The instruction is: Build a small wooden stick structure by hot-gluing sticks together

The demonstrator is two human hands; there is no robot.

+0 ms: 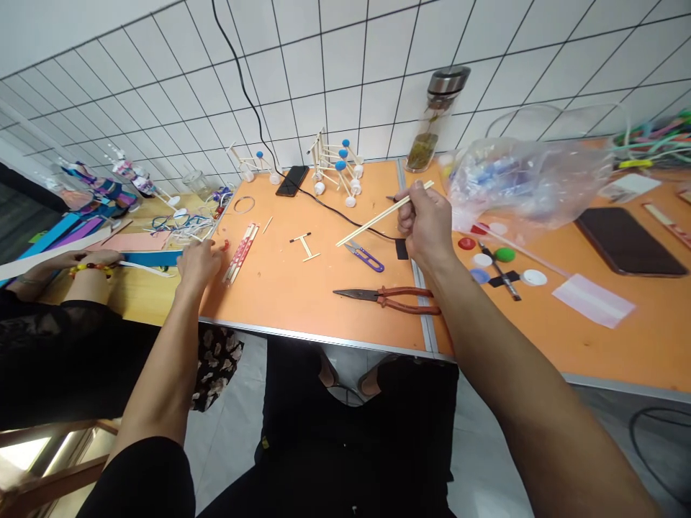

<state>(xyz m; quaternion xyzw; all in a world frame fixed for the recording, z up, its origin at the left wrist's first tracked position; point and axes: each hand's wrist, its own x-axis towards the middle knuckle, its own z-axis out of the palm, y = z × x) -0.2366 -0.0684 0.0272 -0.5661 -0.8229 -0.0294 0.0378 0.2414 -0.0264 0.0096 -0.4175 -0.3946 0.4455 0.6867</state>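
Note:
My right hand (426,223) is closed around a pair of pale wooden chopsticks (372,224), which slant down to the left above the table. Beneath their lower end lie purple thread snips (367,257), and red-handled long-nose pliers (386,296) rest nearer the front edge. My left hand (197,266) is low at the table's left side, its fingers loosely apart and nothing visible in them. By its fingertips are a small red piece (224,246) and red-and-white wrapped chopsticks (240,253). A small frame of joined sticks (306,247) lies in the middle.
Stick models with blue caps and white wheels (340,167) stand at the back, beside a phone (292,180) and a cable. A glass tea bottle (424,144), a plastic bag (529,173), bottle caps (504,255) and another phone (629,241) occupy the right. Another person's hands (91,262) are at left.

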